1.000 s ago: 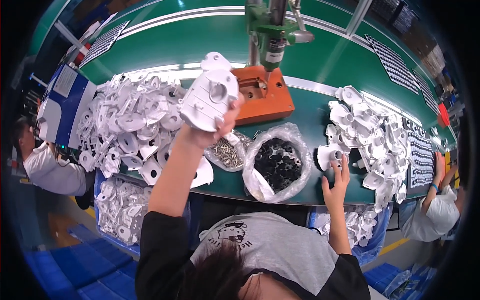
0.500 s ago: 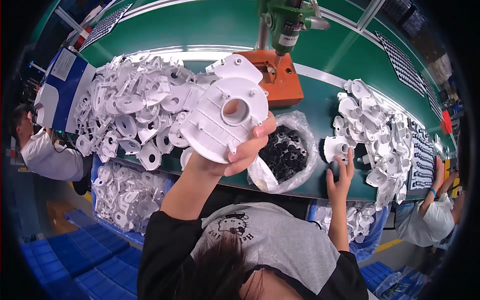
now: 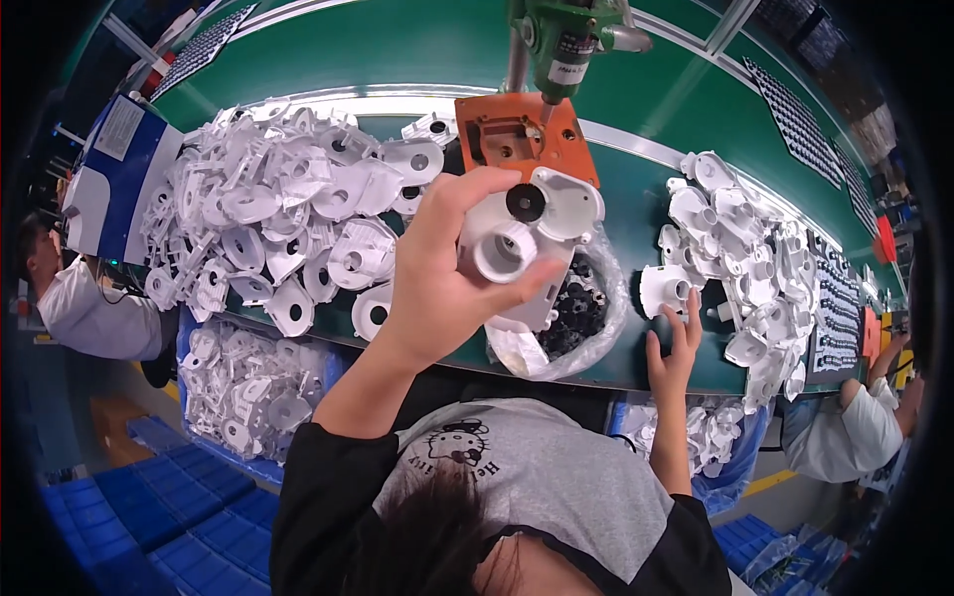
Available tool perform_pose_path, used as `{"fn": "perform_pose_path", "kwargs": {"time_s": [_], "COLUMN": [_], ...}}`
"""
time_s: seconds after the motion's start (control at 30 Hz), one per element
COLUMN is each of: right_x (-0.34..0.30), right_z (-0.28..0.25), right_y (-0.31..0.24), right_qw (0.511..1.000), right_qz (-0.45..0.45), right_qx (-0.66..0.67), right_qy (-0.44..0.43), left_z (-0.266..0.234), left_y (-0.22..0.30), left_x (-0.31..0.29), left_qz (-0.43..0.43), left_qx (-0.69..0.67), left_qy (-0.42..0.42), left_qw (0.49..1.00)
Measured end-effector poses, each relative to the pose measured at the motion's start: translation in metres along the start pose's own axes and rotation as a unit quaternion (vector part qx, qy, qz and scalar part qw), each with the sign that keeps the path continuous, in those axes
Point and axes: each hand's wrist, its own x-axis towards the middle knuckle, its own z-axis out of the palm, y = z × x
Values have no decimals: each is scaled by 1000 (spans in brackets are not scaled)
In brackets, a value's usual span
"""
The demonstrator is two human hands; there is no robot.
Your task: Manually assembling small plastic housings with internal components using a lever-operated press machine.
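Note:
My left hand (image 3: 437,273) is closed round a white plastic housing (image 3: 568,204), held up over the bench in front of the orange fixture. A short round tube stands out from this housing, and a small black round insert (image 3: 525,203) sits beside the tube. My thumb lies across the lower side of the tube. At the right, my right hand (image 3: 678,353) has its fingers apart. Its fingertips rest at another white housing with a tube (image 3: 666,290), which lies on the bench at the edge of a pile.
An orange fixture block (image 3: 571,149) stands under a green press (image 3: 564,50). A clear bag of black parts (image 3: 606,333) sits near the bench's front edge. White part piles lie left (image 3: 268,189) and right (image 3: 755,248). Co-workers are at both sides.
My left hand has turned the housing over and moved it right. Its ribbed face showed before; now the tube and black insert do. My right hand has hardly moved.

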Motion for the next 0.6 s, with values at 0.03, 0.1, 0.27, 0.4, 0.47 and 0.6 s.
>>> {"fn": "perform_pose_path", "kwargs": {"time_s": [0.03, 0.1, 0.27, 0.4, 0.47, 0.6], "right_x": [0, 0, 0, 0, 0, 0], "right_z": [0, 1, 1, -1, -1, 0], "right_y": [0, 0, -1, -3, -3, -3], "right_qw": [1000, 1000, 1000, 1000, 1000, 1000], "right_qz": [-2, -3, 1, 10, 14, 14], "right_qx": [1, 1, 0, 7, 11, 5], "right_qy": [3, 6, -4, -5, -5, -7], "left_z": [1, 2, 1, 2, 2, 3], "left_y": [1, 0, 5, 5, 5, 5], "left_x": [-1, 1, 3, 2, 2, 0], "left_qz": [-18, 33, 72, 66, 59, 43], "left_qx": [35, 66, 120, 126, 116, 124], "left_qy": [-10, 7, 0, -5, -7, -4], "left_qw": [999, 997, 990, 990, 991, 991]}}
